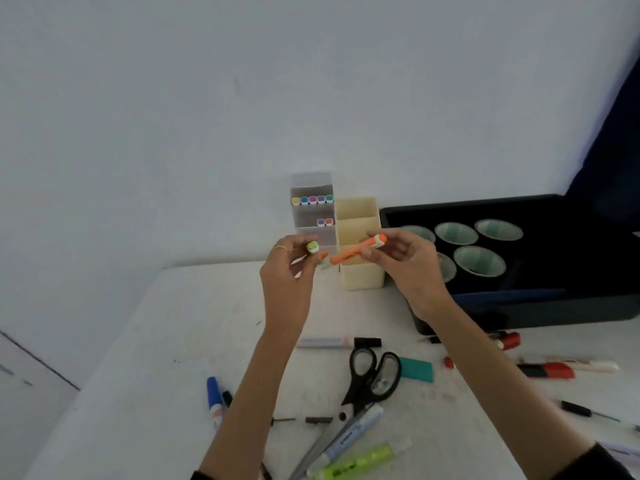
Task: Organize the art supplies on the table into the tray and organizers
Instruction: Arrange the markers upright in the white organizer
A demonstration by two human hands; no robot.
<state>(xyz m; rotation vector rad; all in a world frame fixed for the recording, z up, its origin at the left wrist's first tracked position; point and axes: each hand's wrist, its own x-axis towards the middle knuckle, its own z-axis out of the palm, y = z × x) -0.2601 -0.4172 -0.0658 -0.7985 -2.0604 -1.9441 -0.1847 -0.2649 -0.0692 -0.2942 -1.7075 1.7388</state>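
One orange marker (353,252) in right grip (407,268)

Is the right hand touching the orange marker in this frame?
Touching. The head view shows the right hand pinching the orange marker near its white-capped end, thumb and fingers on the barrel; the left hand holds a green-capped marker.

The desk (156,358) top is matt white and faintly scuffed. The cream organizer (363,275) looks like smooth matt plastic, the clear organizer (313,233) like frosted plastic. The tray (519,310) is dull black. The scissors (379,385) have glossy black plastic handles and a metal pivot. The orange marker (349,252) and the green-capped marker (312,247) are smooth plastic.
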